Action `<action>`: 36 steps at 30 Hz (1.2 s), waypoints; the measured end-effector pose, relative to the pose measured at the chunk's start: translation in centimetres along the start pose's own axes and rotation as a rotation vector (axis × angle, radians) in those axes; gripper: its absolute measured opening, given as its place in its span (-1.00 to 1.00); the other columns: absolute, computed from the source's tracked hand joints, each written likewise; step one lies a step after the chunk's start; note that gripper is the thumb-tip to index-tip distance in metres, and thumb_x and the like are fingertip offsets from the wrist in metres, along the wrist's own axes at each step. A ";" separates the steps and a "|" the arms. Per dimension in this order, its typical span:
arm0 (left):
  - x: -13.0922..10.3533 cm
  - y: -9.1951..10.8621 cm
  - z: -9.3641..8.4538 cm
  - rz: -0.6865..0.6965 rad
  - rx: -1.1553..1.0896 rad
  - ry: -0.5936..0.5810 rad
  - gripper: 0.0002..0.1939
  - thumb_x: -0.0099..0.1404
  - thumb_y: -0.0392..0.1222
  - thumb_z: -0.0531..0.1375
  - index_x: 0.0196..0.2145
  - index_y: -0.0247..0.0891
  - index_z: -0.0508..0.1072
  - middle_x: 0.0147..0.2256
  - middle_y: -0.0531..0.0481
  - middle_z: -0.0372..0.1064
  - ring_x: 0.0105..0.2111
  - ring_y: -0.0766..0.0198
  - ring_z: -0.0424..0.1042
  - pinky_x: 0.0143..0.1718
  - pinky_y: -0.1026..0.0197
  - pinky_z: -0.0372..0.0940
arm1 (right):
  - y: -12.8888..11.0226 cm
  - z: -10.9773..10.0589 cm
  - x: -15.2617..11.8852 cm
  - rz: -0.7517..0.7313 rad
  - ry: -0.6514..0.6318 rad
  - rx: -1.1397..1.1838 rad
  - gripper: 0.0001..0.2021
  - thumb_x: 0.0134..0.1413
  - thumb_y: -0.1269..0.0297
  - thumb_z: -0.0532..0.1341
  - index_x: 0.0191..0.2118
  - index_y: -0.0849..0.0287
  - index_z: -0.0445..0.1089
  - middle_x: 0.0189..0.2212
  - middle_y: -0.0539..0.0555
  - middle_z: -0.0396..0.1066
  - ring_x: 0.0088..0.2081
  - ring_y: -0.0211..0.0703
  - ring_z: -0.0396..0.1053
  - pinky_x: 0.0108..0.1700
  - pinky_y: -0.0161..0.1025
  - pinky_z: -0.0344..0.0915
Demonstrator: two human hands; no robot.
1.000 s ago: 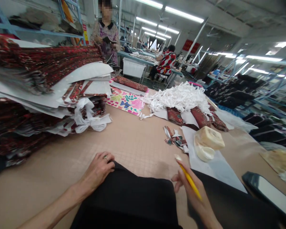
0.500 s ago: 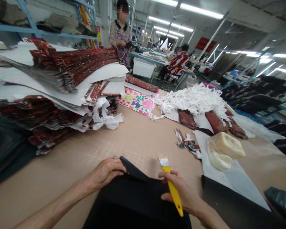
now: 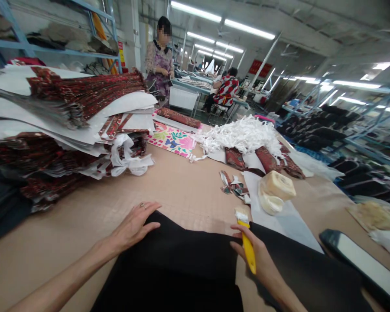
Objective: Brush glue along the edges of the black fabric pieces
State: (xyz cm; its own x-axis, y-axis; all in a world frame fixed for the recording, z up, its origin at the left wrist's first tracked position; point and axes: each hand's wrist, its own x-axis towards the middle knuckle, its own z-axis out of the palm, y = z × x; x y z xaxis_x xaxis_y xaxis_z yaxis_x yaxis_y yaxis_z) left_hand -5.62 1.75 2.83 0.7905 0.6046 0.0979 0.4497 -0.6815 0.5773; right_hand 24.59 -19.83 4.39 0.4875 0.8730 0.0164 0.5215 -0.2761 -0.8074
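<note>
A black sheet of material lies before me on the brown tabletop. My left hand rests at its upper left corner, fingers stretched out and thumb spread apart. In my right hand is a paintbrush with a yellow handle, its whitened bristles pointing away from me. The right fingertips are beside the sheet's right edge; whether they touch it I cannot tell. Under and beyond my right forearm lies a second black sheet.
Tall stacks of red patterned pieces stand on the left. Scraps, a pale block in plastic on white paper and a heap of white strips lie ahead and right. A dark-rimmed object sits far right. Two people work beyond.
My left hand has gone from pinching the sheet's folded edge to lying spread on its corner. That raised flap is now flat. The view has turned right; the brush stays in my right hand.
</note>
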 end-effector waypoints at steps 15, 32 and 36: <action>5.8 8.0 5.2 0.036 0.015 -0.303 -0.84 0.17 -0.26 0.30 -0.27 -0.26 0.42 -0.23 -0.04 0.35 -0.16 0.10 0.30 -0.15 0.12 0.14 | 0.5 -3.4 0.8 0.272 0.071 0.295 -0.48 0.02 -0.10 0.15 -0.09 0.25 0.38 -0.71 -0.13 0.18 -0.68 -0.32 0.12 -0.63 -0.35 0.05; 4.1 10.0 3.3 0.311 0.053 -0.311 -0.88 0.27 -0.42 0.06 -0.33 -0.23 0.25 -0.39 0.07 0.30 -0.37 0.24 0.26 -0.25 0.19 0.10 | -4.3 -0.1 2.2 -0.313 -0.532 -0.160 -0.55 -0.23 0.24 0.39 -0.11 0.04 0.37 -0.14 0.05 0.42 -0.03 0.00 0.31 0.13 0.00 0.10; 3.6 9.9 0.2 0.263 0.144 -0.408 -0.69 0.12 -0.19 0.34 -0.22 -0.19 0.32 -0.35 0.06 0.36 -0.27 0.14 0.31 -0.22 0.20 0.11 | 0.1 -0.8 1.3 -0.224 -0.374 -0.207 -0.59 -0.19 0.46 0.21 -0.12 0.00 0.40 -0.13 0.06 0.40 -0.09 -0.01 0.37 0.02 -0.07 0.24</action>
State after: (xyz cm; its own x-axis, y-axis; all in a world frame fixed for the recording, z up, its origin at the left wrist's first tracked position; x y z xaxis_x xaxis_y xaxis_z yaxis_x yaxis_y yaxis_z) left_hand 1.75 -2.86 8.75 0.9700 0.2137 -0.1162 0.2432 -0.8567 0.4549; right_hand 25.80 -19.07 4.74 0.0818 0.9944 -0.0672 0.7318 -0.1057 -0.6733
